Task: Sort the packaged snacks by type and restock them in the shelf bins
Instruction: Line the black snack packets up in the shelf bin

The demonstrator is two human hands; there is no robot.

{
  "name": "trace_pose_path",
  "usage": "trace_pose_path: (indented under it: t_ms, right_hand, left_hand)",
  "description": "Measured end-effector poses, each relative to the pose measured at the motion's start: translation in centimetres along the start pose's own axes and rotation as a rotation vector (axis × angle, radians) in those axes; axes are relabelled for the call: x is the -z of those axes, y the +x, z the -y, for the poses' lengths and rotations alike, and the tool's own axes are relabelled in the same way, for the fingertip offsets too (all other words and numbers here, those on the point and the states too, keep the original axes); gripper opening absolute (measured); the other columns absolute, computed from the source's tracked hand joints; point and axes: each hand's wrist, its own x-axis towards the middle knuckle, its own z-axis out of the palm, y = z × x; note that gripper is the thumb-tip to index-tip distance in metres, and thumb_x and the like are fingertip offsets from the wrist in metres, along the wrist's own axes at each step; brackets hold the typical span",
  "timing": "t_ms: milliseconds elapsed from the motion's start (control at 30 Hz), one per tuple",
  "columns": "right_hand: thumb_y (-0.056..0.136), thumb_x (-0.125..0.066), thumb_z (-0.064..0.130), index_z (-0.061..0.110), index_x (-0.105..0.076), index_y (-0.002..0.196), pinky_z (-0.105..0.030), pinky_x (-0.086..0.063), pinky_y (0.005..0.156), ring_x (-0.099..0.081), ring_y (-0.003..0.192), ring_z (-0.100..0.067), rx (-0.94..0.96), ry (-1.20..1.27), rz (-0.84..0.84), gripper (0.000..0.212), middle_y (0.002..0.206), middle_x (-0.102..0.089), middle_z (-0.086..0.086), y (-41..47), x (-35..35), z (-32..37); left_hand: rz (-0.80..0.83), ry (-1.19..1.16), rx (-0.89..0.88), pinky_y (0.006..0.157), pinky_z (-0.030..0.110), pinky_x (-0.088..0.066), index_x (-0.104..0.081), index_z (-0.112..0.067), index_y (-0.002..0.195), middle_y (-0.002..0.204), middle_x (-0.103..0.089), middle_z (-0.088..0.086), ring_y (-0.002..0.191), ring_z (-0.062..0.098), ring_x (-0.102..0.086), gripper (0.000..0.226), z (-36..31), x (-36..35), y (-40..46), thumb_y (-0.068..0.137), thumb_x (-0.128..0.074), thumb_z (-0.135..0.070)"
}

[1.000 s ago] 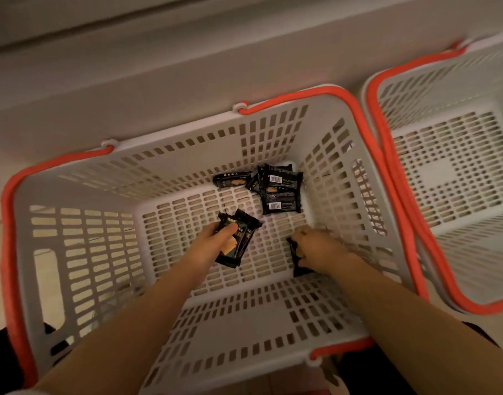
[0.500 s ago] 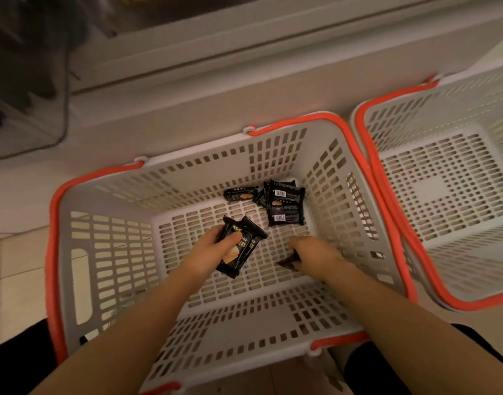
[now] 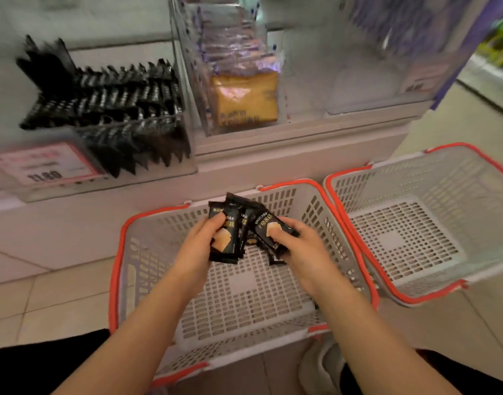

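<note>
From the head camera, the one view here, the left hand (image 3: pixel 200 246) holds a small stack of black foil-wrapped cake packets with a golden picture on the front (image 3: pixel 226 232), thumb across the top one. The right hand (image 3: pixel 297 246) pinches another black packet of the same kind (image 3: pixel 269 232), tilted so that it leans against the left hand's stack. Both grips are closed on packets and meet above the white slotted plastic basket with the orange rim (image 3: pixel 147 218).

Below the two grips the basket floor shows almost bare; a dark scrap under the right hand may be one more packet, though it is too hidden to be sure. To the right of the grips a second white basket with an orange rim (image 3: pixel 401 166) holds nothing visible.

Up and to the left of the grips, the clear shelf bin with rows of black packets (image 3: pixel 107 109) already looks well stocked, and it seems the fitting place for this handful. Straight above the grips, a clear bin of purple-edged bags with a yellow cake (image 3: pixel 241 89) is partly filled. Farther right, another bin is too blurred to read.

Judged from this, the sorting is close to done: what remains is carrying these last black packets to the left bin.
</note>
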Motion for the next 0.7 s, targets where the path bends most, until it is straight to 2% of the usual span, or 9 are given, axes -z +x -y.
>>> trace_pose_path:
  t_ms: [67,133,167,233,300,400,533,600,700]
  right_hand:
    - [0.084,-0.067,0.017,0.015,-0.064,0.11,-0.034,-0.053,0.086,-0.065,0.098,-0.019,0.097,-0.086,-0.026,0.026,0.106,-0.069,-0.004,-1.6,-1.3,0.4]
    - [0.084,-0.068,0.019,0.021,-0.066,0.102,-0.027,-0.051,0.077,-0.065,0.096,-0.016,0.204,-0.201,-0.066,0.019,0.101,-0.07,0.001,-3.2,-2.8,0.8]
    - [0.083,-0.069,0.019,0.021,-0.066,0.099,-0.027,-0.051,0.075,-0.065,0.095,-0.018,0.235,-0.202,-0.081,0.016,0.099,-0.07,0.0,-4.0,-3.5,0.9]
    - [0.083,-0.069,0.014,0.018,-0.065,0.098,-0.036,-0.053,0.081,-0.065,0.094,-0.022,0.273,-0.089,-0.095,0.016,0.097,-0.069,-0.004,-5.6,-5.1,1.4]
    - [0.082,-0.069,0.012,0.018,-0.062,0.097,-0.039,-0.053,0.084,-0.065,0.094,-0.022,0.326,0.007,-0.079,0.017,0.097,-0.068,-0.004,-7.0,-6.3,2.4]
    - [0.083,-0.067,0.015,0.022,-0.059,0.098,-0.036,-0.054,0.08,-0.065,0.094,-0.021,0.426,-0.035,0.032,0.018,0.099,-0.067,-0.003,-9.0,-7.7,3.7]
    - [0.086,-0.062,0.014,0.034,-0.059,0.095,-0.014,-0.051,0.069,-0.064,0.088,-0.001,0.54,-0.236,0.128,0.022,0.093,-0.068,0.012,-10.8,-9.3,5.1]
    - [0.089,-0.06,0.015,0.035,-0.057,0.092,-0.016,-0.051,0.072,-0.063,0.088,0.0,0.571,-0.297,0.11,0.021,0.093,-0.067,0.013,-11.0,-10.0,5.8]
    - [0.089,-0.063,0.018,0.027,-0.055,0.094,-0.025,-0.052,0.077,-0.065,0.091,-0.01,0.494,-0.257,0.126,0.013,0.097,-0.068,0.004,-11.1,-11.0,6.6]
  left_hand:
    - [0.044,-0.099,-0.025,0.057,0.024,-0.05,-0.066,-0.02,0.088,0.073,-0.07,-0.004,0.064,0.008,-0.065,0.021,-1.2,-0.2,-1.6,0.092,-0.049,-0.031]
    - [0.085,-0.139,-0.042,0.057,0.022,-0.051,-0.067,-0.018,0.091,0.077,-0.071,0.0,0.067,0.01,-0.067,0.025,-2.0,-0.5,-3.3,0.092,-0.047,-0.033]
    - [0.086,-0.131,-0.058,0.062,0.025,-0.052,-0.067,-0.017,0.093,0.081,-0.071,0.002,0.072,0.013,-0.067,0.026,-2.3,-0.7,-4.1,0.092,-0.047,-0.033]
    - [0.061,-0.105,-0.102,0.075,0.031,-0.05,-0.067,-0.014,0.1,0.091,-0.069,0.006,0.084,0.018,-0.064,0.028,-2.9,-0.9,-5.7,0.093,-0.046,-0.033]
    - [0.041,-0.108,-0.146,0.077,0.033,-0.048,-0.066,-0.015,0.101,0.089,-0.069,0.004,0.085,0.018,-0.062,0.029,-3.6,-0.9,-7.1,0.094,-0.045,-0.033]
    - [0.042,-0.138,-0.203,0.071,0.029,-0.05,-0.067,-0.016,0.098,0.086,-0.071,0.004,0.082,0.014,-0.066,0.032,-4.9,-0.1,-8.7,0.095,-0.042,-0.035]
    - [0.038,-0.17,-0.274,0.047,0.018,-0.048,-0.072,-0.019,0.081,0.068,-0.069,0.0,0.06,0.009,-0.066,0.035,-6.9,1.1,-10.1,0.095,-0.042,-0.033]
    - [0.029,-0.174,-0.282,0.045,0.018,-0.048,-0.07,-0.019,0.084,0.068,-0.068,-0.001,0.058,0.009,-0.065,0.033,-7.7,1.6,-10.7,0.096,-0.042,-0.033]
    - [0.028,-0.186,-0.31,0.048,0.019,-0.049,-0.068,-0.017,0.085,0.069,-0.068,0.001,0.06,0.011,-0.064,0.034,-8.8,2.0,-11.2,0.096,-0.04,-0.032]
